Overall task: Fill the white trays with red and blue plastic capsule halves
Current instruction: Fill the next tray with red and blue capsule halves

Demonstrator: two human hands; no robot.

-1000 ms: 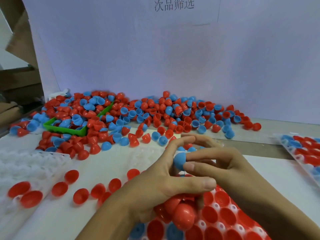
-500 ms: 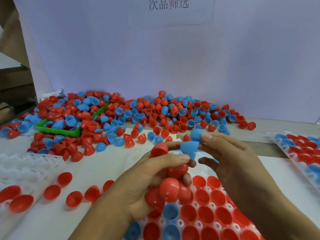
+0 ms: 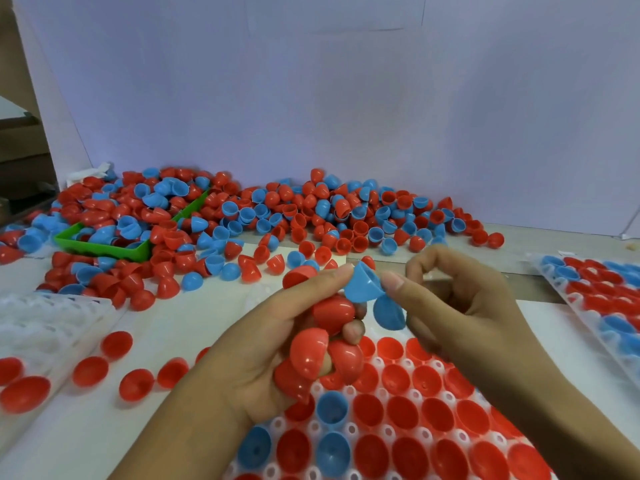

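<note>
Separation step: left hand (image 3: 263,344) grips red halves (image 3: 313,351); right hand (image 3: 460,306) fingers (image 3: 393,282) pinch blue half (image 3: 363,284). Next: seat it in white tray (image 3: 349,427) near desk's front edge.

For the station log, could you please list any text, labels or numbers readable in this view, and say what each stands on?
None can be read.
The sheet of paper on the back wall shows only the cut-off bottoms of some printed characters at the top edge: not legible.
The capsule halves, white trays and green bin show no visible markings.
</note>
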